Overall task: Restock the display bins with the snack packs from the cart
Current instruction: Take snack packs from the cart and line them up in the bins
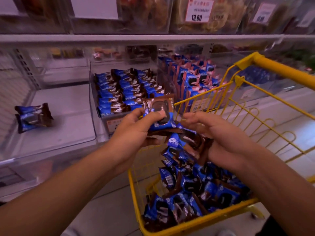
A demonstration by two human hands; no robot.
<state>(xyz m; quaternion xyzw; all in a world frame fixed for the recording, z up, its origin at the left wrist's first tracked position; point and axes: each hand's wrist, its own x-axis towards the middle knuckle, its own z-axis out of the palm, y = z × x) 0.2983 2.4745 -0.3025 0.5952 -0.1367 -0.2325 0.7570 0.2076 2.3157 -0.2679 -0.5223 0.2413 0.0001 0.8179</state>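
Above the front rim of the yellow cart (188, 227), at the centre of the view, both hands are loaded with snack packs. The left hand (134, 132) grips a small stack of blue-and-brown packs (159, 116), thumb pressed across the top one and fingers curled beneath. The right hand (219, 138), just beside it at 3 o'clock, cradles a second loose bunch of packs (184, 142) in its curled fingers and palm; a few of them hang down toward the cart.

The cart's basket, at 5 o'clock, holds a large heap of the same packs (196, 193), so most of the stock is not yet shelved. At 12 o'clock from the hands stands the middle display bin (102, 118), already filled with neat rows. The pink-and-blue packs (192, 77) in the bin at 1 o'clock look like another product. The wide clear bin (51, 142) at 9 o'clock holds only two packs (33, 116) near its far left side.

The step in hand looks like gathering and squaring up a handful before placing it. The likely next move is to carry both handfuls left to the nearly bare bin and lay them down in rows matching the middle bin. That calls for a firm hold on the slippery wrappers, especially the right hand's loose bunch, which could shed a pack on the way.
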